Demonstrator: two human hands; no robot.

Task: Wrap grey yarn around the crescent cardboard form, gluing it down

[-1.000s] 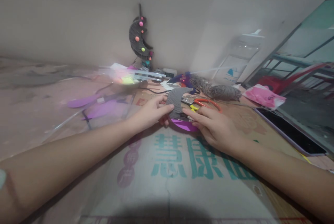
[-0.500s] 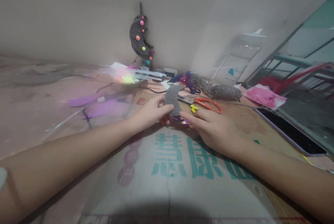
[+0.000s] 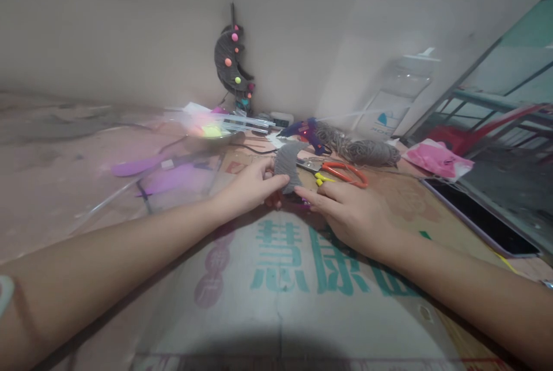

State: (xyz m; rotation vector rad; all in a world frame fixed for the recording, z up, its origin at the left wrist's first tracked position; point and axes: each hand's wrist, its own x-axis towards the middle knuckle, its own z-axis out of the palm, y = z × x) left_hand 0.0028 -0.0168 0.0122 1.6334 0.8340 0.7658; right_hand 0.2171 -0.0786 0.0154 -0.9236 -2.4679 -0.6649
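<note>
A small crescent (image 3: 287,168) wrapped in grey yarn is held up over the cardboard. My left hand (image 3: 263,184) grips its left edge, thumb on the front and fingers behind. At the lower tip, my right hand (image 3: 337,201) has its fingers closed on the crescent; a bit of shiny purple shows beneath them, too small to name. Just beyond my right hand lie scissors (image 3: 345,173) with orange handles and a small yellow piece (image 3: 322,178).
A dark blue glue gun (image 3: 305,131) and a grey yarn skein (image 3: 371,152) lie behind the hands. A larger crescent with pompoms (image 3: 227,63) hangs on the wall. A phone (image 3: 484,218), a pink packet (image 3: 439,159) and a clear bottle (image 3: 391,94) are right; purple pieces (image 3: 173,178) lie left.
The crescent has shifted very slightly right and tilted a little. My right fingers have edged left along its lower tip, and less of the purple underneath shows.
</note>
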